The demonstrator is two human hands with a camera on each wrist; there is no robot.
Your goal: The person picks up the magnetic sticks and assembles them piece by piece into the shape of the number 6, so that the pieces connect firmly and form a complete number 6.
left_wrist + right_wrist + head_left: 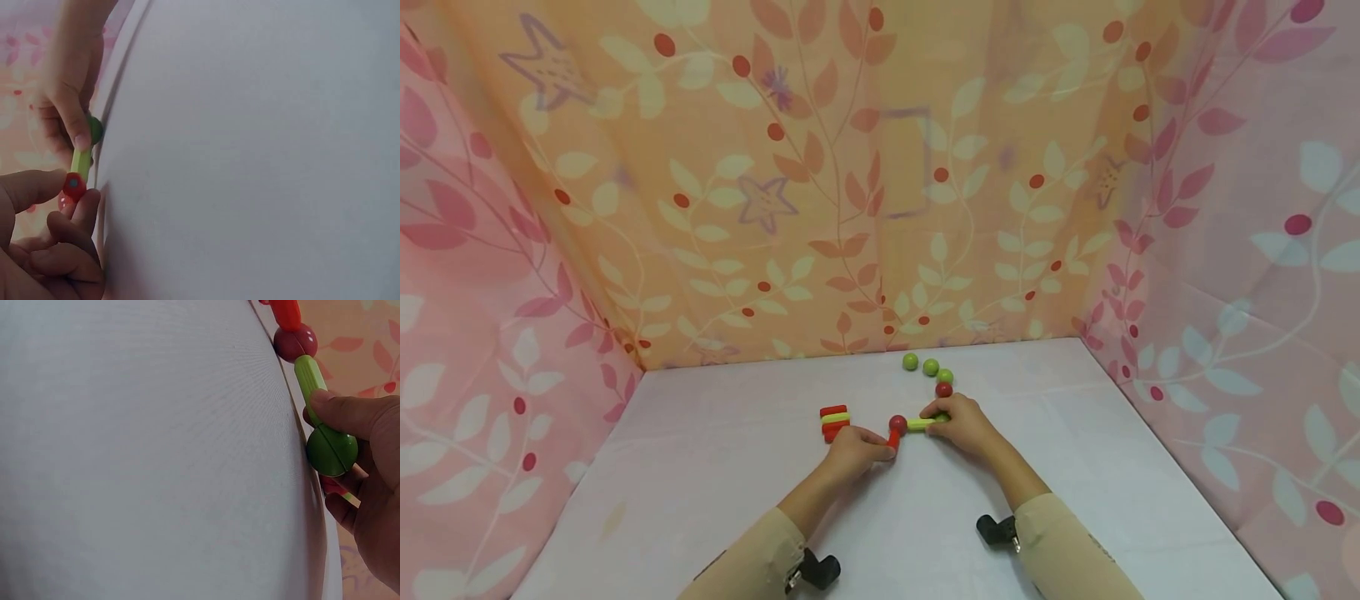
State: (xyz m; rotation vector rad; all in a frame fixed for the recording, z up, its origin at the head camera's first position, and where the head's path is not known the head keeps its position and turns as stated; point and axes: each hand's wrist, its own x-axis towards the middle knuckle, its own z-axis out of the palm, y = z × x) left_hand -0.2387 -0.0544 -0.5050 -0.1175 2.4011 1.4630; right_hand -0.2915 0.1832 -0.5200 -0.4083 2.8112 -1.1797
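"What's happening?"
"Lower middle of the head view: my left hand (854, 454) pinches the red stick (894, 438), my right hand (964, 427) grips the yellow-green stick (917, 425), and the red ball (898, 424) touches both sticks!"

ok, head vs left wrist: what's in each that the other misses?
Only head: the row of red and yellow-green sticks by the left hand, plus three loose green balls near the table's far edge.

Only left wrist: the end face of the held red stick, with a bluish centre.

Both: left hand pinching that red stick, right hand gripping a yellow-green stick, the green ball there, white tabletop, patterned cloth.
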